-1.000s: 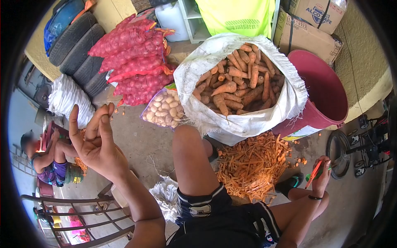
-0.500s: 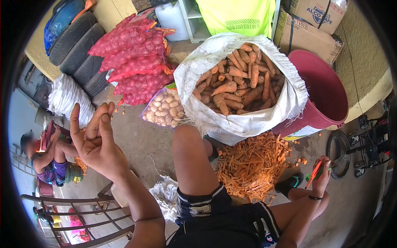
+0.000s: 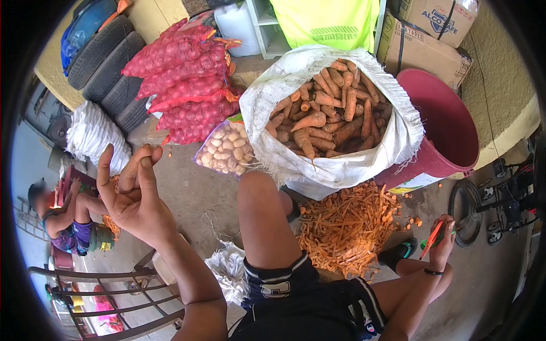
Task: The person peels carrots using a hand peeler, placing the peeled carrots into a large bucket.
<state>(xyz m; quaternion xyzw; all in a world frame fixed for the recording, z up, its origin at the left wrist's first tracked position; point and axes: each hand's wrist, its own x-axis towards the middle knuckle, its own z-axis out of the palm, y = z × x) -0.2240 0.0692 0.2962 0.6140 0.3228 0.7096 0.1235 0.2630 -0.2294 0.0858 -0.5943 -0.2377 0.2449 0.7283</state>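
Beside the sack (image 3: 259, 113), one tool (image 3: 433, 234) gripped

Our right hand (image 3: 443, 241) is wrapped round the tool, near our right knee (image 3: 447, 281), well apart from the sack. Our left hand (image 3: 136, 210) is raised, fingers loosely spread and half-bent, nothing seen in them. A firm hold with fingertips clear of any edge would serve us well. We count one sack, one tub (image 3: 435, 113), one heap of peelings (image 3: 347, 230) and two cartons (image 3: 418, 54); the carrots (image 3: 344, 108) are too many to count.

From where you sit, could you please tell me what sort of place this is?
It looks like a produce storage and peeling area, perhaps in a storeroom: an open white sack of carrots stands beside a heap of orange peelings, and filled red mesh bags are stacked nearby.
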